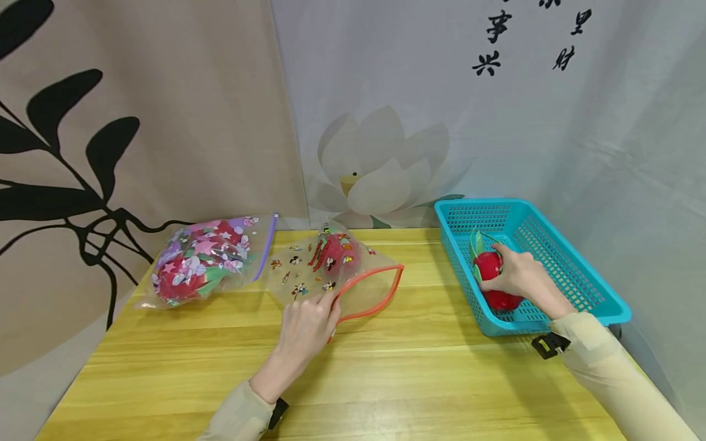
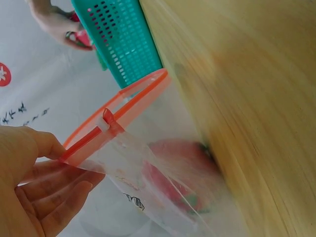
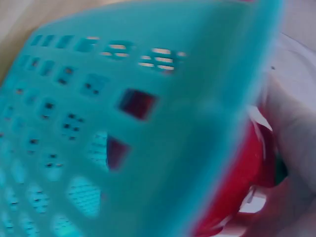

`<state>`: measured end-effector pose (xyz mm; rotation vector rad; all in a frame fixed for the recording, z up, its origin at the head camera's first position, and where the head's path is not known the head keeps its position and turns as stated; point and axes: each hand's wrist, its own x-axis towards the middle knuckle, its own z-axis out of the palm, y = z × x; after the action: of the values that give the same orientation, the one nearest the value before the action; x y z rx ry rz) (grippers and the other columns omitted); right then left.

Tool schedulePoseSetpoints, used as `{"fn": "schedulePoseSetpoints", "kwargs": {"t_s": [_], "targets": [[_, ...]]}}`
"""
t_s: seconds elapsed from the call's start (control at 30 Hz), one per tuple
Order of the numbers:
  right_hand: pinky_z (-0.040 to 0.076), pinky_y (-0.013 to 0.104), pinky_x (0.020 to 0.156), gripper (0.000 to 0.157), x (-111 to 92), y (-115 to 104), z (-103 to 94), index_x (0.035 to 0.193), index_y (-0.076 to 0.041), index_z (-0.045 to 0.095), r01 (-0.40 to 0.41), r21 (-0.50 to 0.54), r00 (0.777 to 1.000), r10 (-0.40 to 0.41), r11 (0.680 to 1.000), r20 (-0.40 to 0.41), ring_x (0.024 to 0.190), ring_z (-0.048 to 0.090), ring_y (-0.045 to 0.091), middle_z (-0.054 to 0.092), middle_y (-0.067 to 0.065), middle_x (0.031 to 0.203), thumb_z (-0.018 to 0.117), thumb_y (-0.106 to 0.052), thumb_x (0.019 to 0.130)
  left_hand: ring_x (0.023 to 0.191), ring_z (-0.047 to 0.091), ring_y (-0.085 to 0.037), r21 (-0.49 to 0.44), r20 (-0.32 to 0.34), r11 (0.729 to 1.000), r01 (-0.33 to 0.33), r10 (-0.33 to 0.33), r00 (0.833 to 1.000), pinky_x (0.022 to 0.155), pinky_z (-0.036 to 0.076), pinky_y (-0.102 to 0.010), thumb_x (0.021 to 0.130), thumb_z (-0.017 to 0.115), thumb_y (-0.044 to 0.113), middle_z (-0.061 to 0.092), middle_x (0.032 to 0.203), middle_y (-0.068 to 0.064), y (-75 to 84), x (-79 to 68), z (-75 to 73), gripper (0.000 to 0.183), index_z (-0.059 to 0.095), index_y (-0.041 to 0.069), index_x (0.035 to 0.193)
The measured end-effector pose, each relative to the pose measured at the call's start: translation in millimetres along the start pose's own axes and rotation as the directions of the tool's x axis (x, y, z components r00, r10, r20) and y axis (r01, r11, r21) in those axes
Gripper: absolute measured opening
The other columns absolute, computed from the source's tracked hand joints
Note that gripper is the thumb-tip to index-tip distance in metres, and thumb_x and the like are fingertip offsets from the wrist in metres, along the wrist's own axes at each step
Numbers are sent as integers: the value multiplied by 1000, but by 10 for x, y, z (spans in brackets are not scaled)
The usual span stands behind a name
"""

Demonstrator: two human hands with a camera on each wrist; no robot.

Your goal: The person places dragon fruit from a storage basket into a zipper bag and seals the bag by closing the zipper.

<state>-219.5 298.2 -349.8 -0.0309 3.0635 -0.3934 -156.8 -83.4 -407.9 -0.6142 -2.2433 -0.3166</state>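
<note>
My left hand [image 1: 310, 324] pinches the orange-red zip edge of a clear printed zip bag [image 1: 298, 263] between thumb and fingers. The bag's mouth gapes in the left wrist view, and a red fruit [image 2: 182, 173] with a bit of green lies inside. Over at the blue-green basket [image 1: 573, 245], my right hand [image 1: 518, 272] reaches in and grips a glossy red fruit [image 1: 488, 264] with green leaves. Below that hand, more red [image 1: 503, 300] shows against the basket's near left corner. The basket wall hides part of the grip in the right wrist view.
A second clear bag [image 1: 204, 260] with a purple zip edge lies on the table's left side, filled with red and green things. The wooden table [image 1: 386, 380] ends at a printed curtain [image 1: 375, 92] behind.
</note>
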Motion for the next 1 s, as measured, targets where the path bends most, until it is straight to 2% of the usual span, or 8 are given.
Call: {"fn": "schedulePoseSetpoints", "kwargs": {"t_s": [0.07,0.17,0.33,0.43,0.67,0.77,0.87,1.0], "targets": [[53,35,51,91,-24,-42,-34,141,2,31,7,4,999,-6,1000,-49,68,61,31,62,28,97,75,-38,72,39,26,-1,-1,1,1000,1,-1,1000,37,13,-10,78,72,9,55,50,4,-2,2,0,4,69,6,79],[54,38,52,89,-68,-125,-84,140,0,33,45,5,988,-44,999,-145,73,61,34,61,30,99,77,-35,71,39,26,-2,6,-3,1000,5,-5,1000,37,13,-10,78,72,9,54,50,4,-6,3,2,5,69,6,78],[55,49,58,87,-164,-290,-163,140,-7,37,105,-26,948,-108,994,-300,85,57,45,56,31,107,78,-32,68,40,26,-3,22,-15,1000,1,-1,1000,36,14,-12,77,72,10,54,50,4,-15,4,6,6,67,7,77],[54,55,60,87,-226,-386,-201,141,-12,37,118,-46,928,-126,992,-351,89,54,49,53,30,113,79,-31,67,39,26,-2,16,-16,1000,0,1,1000,36,14,-11,77,72,9,56,50,3,-21,10,6,5,68,7,78],[54,55,58,87,-388,-624,-262,141,-19,39,161,-57,918,-171,985,-356,93,53,47,54,22,117,79,-32,66,38,25,-1,7,-20,1000,9,-9,1000,36,13,-9,77,71,7,55,49,3,-41,28,-5,5,67,5,77],[55,53,58,85,-470,-733,-230,140,-21,41,218,-87,908,-235,972,-346,94,56,42,57,19,115,78,-33,64,39,23,0,1,-26,1000,15,-15,1000,36,12,-9,76,72,7,55,49,3,-47,37,-11,5,68,4,78],[55,51,59,85,-542,-829,-162,140,-23,43,280,-107,899,-300,954,-320,97,58,39,57,16,121,78,-33,63,40,21,0,-6,-34,1000,22,-22,999,37,11,-8,76,72,7,56,49,2,-54,48,-11,6,69,4,80],[55,47,58,86,-618,-911,-28,138,-26,46,367,-128,873,-389,921,-295,103,58,38,56,14,128,80,-35,60,41,18,1,-5,-54,1000,19,-20,998,38,9,-8,75,72,6,53,48,3,-68,60,-4,6,69,3,80]]}}
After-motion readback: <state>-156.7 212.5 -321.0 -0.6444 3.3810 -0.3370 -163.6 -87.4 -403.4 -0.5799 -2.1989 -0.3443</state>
